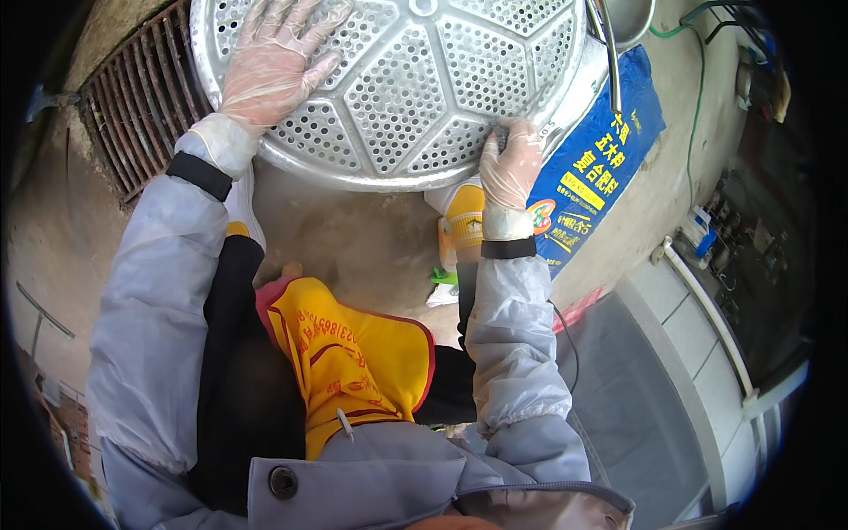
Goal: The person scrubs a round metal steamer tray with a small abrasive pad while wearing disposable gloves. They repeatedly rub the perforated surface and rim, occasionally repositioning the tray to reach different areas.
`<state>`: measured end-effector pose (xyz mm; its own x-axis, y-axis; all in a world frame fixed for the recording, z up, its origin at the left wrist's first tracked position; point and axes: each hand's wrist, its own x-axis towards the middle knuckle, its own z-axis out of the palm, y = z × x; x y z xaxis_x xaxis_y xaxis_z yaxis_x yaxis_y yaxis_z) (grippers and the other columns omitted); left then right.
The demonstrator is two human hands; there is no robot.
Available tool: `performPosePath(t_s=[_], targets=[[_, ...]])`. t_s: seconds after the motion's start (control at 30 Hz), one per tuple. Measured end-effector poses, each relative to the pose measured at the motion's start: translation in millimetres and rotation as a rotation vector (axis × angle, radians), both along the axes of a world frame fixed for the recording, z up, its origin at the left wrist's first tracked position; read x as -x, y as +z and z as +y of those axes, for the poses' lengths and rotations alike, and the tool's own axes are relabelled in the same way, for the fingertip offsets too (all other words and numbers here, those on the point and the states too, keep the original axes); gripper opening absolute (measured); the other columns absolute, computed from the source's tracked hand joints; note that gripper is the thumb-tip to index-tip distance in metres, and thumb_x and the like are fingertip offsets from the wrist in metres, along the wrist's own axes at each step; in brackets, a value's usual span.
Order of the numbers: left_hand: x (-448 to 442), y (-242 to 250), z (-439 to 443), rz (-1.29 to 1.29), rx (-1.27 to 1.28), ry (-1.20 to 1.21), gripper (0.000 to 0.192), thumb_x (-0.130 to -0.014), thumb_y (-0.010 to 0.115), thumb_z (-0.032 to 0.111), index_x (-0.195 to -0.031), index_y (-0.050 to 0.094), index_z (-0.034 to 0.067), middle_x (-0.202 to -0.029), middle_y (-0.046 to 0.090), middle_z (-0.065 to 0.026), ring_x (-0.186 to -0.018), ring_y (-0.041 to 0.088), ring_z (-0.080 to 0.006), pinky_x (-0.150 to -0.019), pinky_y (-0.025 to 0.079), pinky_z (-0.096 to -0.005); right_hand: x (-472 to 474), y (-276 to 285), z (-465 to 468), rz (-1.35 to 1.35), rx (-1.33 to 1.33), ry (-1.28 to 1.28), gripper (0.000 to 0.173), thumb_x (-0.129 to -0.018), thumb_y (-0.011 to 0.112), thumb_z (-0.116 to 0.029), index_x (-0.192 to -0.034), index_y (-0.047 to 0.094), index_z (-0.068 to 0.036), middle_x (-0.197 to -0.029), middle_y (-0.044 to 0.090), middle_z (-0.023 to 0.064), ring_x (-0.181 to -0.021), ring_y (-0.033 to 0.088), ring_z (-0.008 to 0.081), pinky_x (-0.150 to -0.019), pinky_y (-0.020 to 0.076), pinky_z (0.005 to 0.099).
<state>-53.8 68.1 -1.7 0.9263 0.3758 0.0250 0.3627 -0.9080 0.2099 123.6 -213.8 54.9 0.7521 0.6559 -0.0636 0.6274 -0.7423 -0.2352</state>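
A round perforated aluminium steamer tray (397, 99) with raised ribs fills the top middle, its near rim above my shoes. My left hand (271, 73), in a clear plastic glove, lies on the tray's left part with the fingers spread and nothing held. At the near right rim my right hand (513, 162), also gloved, is curled around a small grey scouring pad (501, 137). Most of that pad is hidden by the fingers. The far edge of the tray is cut off by the picture's top.
A rusty drain grate (142, 99) lies left of the tray. On the right, a blue printed sack (596, 179) is spread on the concrete floor (331, 232). A metal basin (629, 23) and a green hose (701, 99) are farther off. My yellow apron (358, 351) hangs between my knees.
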Motion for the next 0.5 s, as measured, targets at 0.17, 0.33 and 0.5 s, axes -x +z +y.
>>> performPosePath(t_s=[0.17,0.33,0.5], targets=[[-4.0,1.7,-0.8,0.004,-0.020,-0.004,0.055,-0.100,0.053,0.048,-0.153,0.044,0.035,-0.164,0.032,-0.0005,-0.151,0.026,-0.0240,-0.126,0.016,-0.0459,31.4,-15.0,26.8,0.104,-0.088,0.244,0.033,-0.072,0.072,-0.003,-0.103,0.060,-0.004,-0.101,0.061,0.0172,-0.100,0.058,0.0391,-0.089,0.0484,0.0478],[-0.8,-2.3,-0.7,-0.018,-0.010,0.008,0.054,-0.100,0.054,0.047,-0.151,0.046,0.034,-0.162,0.035,-0.0002,-0.150,0.029,-0.0248,-0.124,0.019,-0.0469,-32.6,11.1,-25.7,0.108,0.085,0.031,0.016,-0.084,0.069,-0.005,-0.099,0.064,-0.003,-0.097,0.066,0.0175,-0.093,0.063,0.0387,-0.085,0.0504,0.0447],[-1.9,0.3,-3.1,-0.009,-0.024,0.028,0.054,-0.099,0.055,0.046,-0.151,0.046,0.034,-0.162,0.036,-0.0003,-0.149,0.030,-0.0248,-0.124,0.020,-0.0467,-45.0,12.7,-38.0,0.194,-0.145,-0.323,0.016,-0.089,0.071,-0.010,-0.102,0.067,0.000,-0.098,0.069,0.0200,-0.090,0.067,0.0360,-0.085,0.0516,0.0382]])
